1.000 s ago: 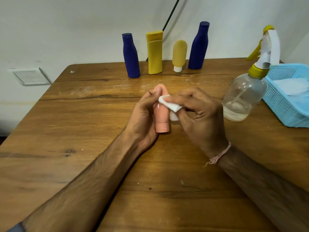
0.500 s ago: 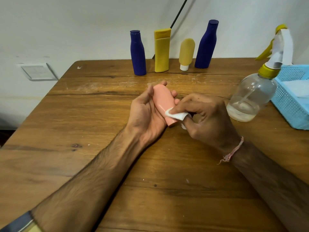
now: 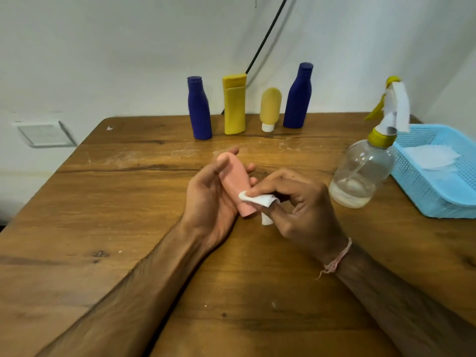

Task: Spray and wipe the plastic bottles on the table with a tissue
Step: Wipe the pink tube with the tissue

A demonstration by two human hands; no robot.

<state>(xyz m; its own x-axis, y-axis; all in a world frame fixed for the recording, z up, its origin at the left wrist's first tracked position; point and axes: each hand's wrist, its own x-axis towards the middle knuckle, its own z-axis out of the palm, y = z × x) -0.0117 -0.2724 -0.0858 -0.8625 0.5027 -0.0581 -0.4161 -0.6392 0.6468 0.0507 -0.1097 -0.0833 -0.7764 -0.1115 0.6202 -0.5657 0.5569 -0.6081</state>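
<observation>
The pink bottle (image 3: 235,184) is cradled in the left grip (image 3: 208,199) just above the bench (image 3: 128,202). It is tilted, with its rounded end pointing away and its flat end toward the wrist. The fingers are curled behind it and the thumb is laid along its near side, so the upper face is left exposed. A folded tissue (image 3: 253,199) is pinched in the right grip (image 3: 301,204) and pressed against the bottle's lower part, apparently so that one side can be wiped while the other is braced. The spray bottle (image 3: 360,176) is stood just right of the hands, within easy reach. Spare tissues (image 3: 432,157) are kept in the blue basket (image 3: 438,199) beside it. A row of four bottles (image 3: 234,104) is lined up upright along the far edge, well apart from the work, presumably so the wiping space is not crowded.
</observation>
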